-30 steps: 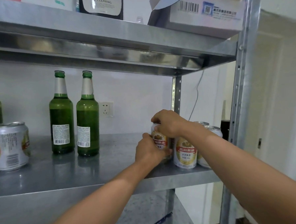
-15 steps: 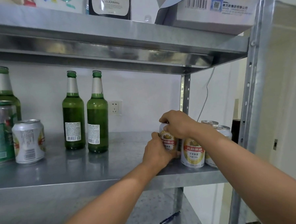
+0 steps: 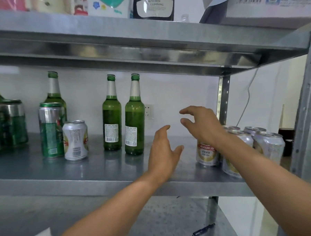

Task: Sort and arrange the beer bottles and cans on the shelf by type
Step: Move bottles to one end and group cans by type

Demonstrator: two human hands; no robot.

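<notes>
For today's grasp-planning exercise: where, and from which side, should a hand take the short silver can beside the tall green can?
Likely around the middle of the short silver can, coming from the front-right. It stands upright, and its front and right sides are free, while the tall green can crowds its left.

A single wide-angle camera, worn on the person's head, faces the steel shelf [image 3: 82, 183] square-on and from close range, at about the level of its middle board. It looks up at the underside of the upper board [image 3: 111, 53] and down onto the lower board [image 3: 165, 223]. Both forearms enter from the bottom edge, with the left hand [image 3: 163, 153] and right hand [image 3: 203, 126] near centre. The right upright [image 3: 309, 109] leans along the frame's right edge.
</notes>
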